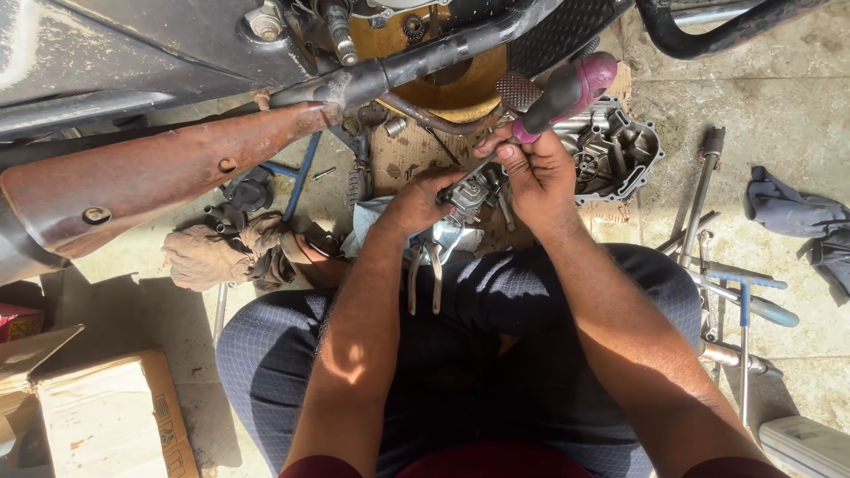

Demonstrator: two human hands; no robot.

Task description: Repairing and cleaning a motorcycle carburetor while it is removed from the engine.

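At centre frame, my left hand (416,202) grips a small grey metal engine part, possibly a carburettor (467,193). My right hand (538,173) is closed around a purple-handled screwdriver (567,93), its tip hidden in the part. Keeping the tool straight and the part braced should stop slipping. Pliers (425,273) rest on my lap. Lower left, a plain brown cardboard box (111,416) sits beside a small red package (18,320).

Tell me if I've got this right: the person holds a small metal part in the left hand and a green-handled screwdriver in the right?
Not quite. The head view shows the screwdriver handle is purple, not green. The right hand does hold it, and the left hand holds the small metal part.
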